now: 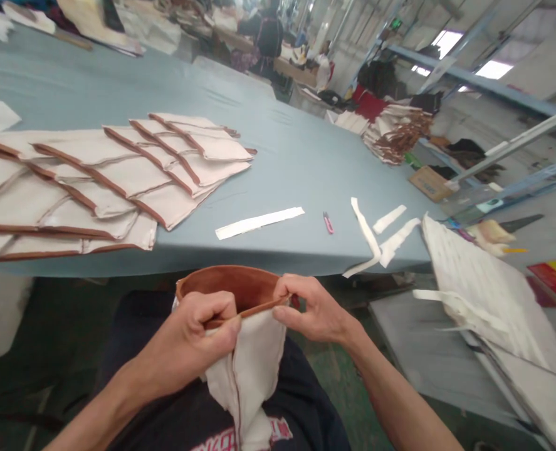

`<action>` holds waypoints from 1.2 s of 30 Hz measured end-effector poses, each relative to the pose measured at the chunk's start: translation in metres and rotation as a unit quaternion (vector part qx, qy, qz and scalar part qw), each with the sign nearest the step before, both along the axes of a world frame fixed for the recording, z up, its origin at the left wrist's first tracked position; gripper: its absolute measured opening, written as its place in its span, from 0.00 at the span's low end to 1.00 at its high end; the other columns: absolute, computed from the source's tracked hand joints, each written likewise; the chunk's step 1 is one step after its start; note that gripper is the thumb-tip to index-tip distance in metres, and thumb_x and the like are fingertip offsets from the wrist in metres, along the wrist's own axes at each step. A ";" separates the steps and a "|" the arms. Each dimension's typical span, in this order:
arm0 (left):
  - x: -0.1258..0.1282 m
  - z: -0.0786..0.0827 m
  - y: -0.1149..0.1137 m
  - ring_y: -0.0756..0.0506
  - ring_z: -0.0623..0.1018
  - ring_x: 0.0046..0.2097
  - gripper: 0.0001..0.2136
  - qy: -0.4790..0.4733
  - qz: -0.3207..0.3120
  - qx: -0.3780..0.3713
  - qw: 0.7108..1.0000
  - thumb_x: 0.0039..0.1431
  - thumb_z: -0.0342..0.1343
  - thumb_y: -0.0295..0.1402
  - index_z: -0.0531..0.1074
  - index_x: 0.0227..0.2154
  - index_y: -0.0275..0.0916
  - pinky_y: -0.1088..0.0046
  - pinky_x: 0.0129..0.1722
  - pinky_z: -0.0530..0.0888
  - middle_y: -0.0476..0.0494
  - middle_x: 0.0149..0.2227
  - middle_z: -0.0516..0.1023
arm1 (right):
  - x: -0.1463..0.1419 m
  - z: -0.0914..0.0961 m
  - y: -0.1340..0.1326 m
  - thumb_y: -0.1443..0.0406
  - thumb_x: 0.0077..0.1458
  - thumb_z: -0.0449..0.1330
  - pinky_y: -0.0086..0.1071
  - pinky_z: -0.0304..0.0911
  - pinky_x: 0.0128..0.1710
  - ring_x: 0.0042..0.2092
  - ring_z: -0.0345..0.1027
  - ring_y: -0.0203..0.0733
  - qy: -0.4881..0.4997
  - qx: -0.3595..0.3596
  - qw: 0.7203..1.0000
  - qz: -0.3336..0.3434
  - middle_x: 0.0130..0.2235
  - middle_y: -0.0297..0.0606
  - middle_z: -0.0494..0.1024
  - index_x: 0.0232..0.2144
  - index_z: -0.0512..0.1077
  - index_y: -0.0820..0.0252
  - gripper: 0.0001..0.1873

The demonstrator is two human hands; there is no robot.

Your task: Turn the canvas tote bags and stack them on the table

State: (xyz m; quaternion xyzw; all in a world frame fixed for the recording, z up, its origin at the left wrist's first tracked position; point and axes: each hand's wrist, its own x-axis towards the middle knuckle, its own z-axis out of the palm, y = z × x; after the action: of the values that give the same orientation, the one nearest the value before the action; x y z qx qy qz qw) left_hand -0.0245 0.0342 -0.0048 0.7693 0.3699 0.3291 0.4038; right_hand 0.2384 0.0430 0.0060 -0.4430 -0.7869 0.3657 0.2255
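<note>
- A cream cloth bag (252,357) with a brown trimmed mouth sat in the worker's lap, just below the near edge of the grey-blue table (296,156), its mouth held open toward the camera.
- The left hand (202,326) was closed on the bag's near rim – fingers curled over the brown edge, thumb pressing the cream cloth beneath.
- The right hand (313,310) pinched the same rim at its right end, thumb and fingertips clamped tight on the trim.
- On the table to the left, a fanned row of similar bags (94,181) lay flat and overlapping, brown edges showing.
- A long white strip (259,223) lay near the table's front edge; a small pink cutter (328,222) lay just right of it.
- More white strips (376,235) lay at the table's right corner – one drooping over the edge.
- A stack of pale cloth panels (484,282) rested on a lower surface to the right.
</note>
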 end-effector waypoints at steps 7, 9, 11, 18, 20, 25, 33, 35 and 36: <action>-0.023 -0.004 0.000 0.51 0.61 0.19 0.18 0.067 0.050 0.030 0.996 0.69 0.46 0.35 0.52 0.21 0.47 0.76 0.20 0.58 0.58 0.18 0.57 | -0.004 -0.010 0.012 0.59 0.60 0.66 0.31 0.58 0.36 0.32 0.63 0.36 0.049 -0.064 0.997 -0.012 0.32 0.31 0.75 0.32 0.75 0.58 0.09; -0.017 0.001 -0.001 0.50 0.63 0.20 0.16 0.105 0.055 0.055 0.992 0.66 0.49 0.32 0.56 0.21 0.45 0.73 0.23 0.56 0.57 0.18 0.61 | -0.001 -0.018 0.012 0.60 0.61 0.65 0.31 0.57 0.35 0.32 0.62 0.36 0.048 -0.082 0.995 -0.027 0.31 0.31 0.75 0.32 0.75 0.59 0.09; -0.005 0.006 -0.003 0.48 0.65 0.22 0.12 0.137 0.067 0.080 0.985 0.62 0.51 0.29 0.61 0.23 0.44 0.67 0.27 0.51 0.54 0.19 0.66 | 0.005 -0.028 0.011 0.61 0.62 0.63 0.31 0.57 0.34 0.32 0.62 0.37 0.045 -0.092 0.994 -0.042 0.31 0.31 0.74 0.32 0.74 0.59 0.08; 0.030 0.000 -0.006 0.47 0.65 0.24 0.11 0.161 0.071 0.075 0.982 0.59 0.51 0.26 0.58 0.24 0.44 0.63 0.31 0.46 0.51 0.21 0.67 | 0.023 -0.046 0.004 0.55 0.66 0.63 0.31 0.58 0.35 0.33 0.62 0.38 0.048 -0.115 0.989 -0.083 0.30 0.32 0.73 0.31 0.70 0.58 0.15; 0.023 -0.006 -0.003 0.47 0.63 0.24 0.12 0.149 0.057 0.049 0.986 0.61 0.50 0.29 0.55 0.23 0.45 0.65 0.30 0.49 0.53 0.21 0.62 | 0.024 -0.045 0.004 0.55 0.65 0.63 0.31 0.58 0.35 0.33 0.62 0.38 0.050 -0.120 0.988 -0.088 0.30 0.32 0.73 0.31 0.70 0.58 0.15; -0.012 -0.012 0.015 0.48 0.63 0.25 0.20 0.127 -0.018 -0.073 0.989 0.74 0.42 0.45 0.57 0.24 0.46 0.74 0.25 0.60 0.54 0.24 0.61 | 0.018 -0.040 0.008 0.56 0.62 0.65 0.31 0.59 0.36 0.34 0.63 0.38 0.052 -0.131 0.986 -0.084 0.32 0.32 0.75 0.32 0.71 0.58 0.12; -0.027 0.020 0.073 0.48 0.66 0.28 0.21 0.188 -0.217 -0.217 0.933 0.64 0.60 0.54 0.74 0.26 0.42 0.74 0.26 0.61 0.53 0.26 0.68 | 0.003 -0.037 0.014 0.57 0.62 0.64 0.31 0.55 0.34 0.32 0.61 0.37 0.063 -0.139 0.985 -0.077 0.30 0.31 0.72 0.30 0.69 0.57 0.13; -0.020 0.026 0.085 0.46 0.71 0.31 0.22 0.201 -0.234 -0.232 0.922 0.64 0.61 0.57 0.80 0.31 0.41 0.74 0.29 0.65 0.50 0.29 0.75 | 0.004 -0.036 0.014 0.55 0.62 0.64 0.32 0.55 0.35 0.33 0.61 0.37 0.070 -0.137 0.985 -0.077 0.31 0.31 0.73 0.31 0.69 0.57 0.14; -0.016 0.029 0.089 0.45 0.73 0.33 0.25 0.204 -0.239 -0.239 0.919 0.65 0.59 0.59 0.82 0.31 0.41 0.73 0.32 0.68 0.48 0.31 0.78 | 0.005 -0.035 0.014 0.54 0.62 0.65 0.32 0.56 0.35 0.33 0.62 0.38 0.074 -0.136 0.985 -0.079 0.31 0.31 0.73 0.31 0.69 0.57 0.15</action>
State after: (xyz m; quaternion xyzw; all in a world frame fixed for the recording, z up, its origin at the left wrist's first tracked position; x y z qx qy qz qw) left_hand -0.0406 0.1232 0.0238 0.7657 0.3172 -0.0393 0.5582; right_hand 0.2431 0.0566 -0.0294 -0.5015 -0.6737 0.4822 0.2491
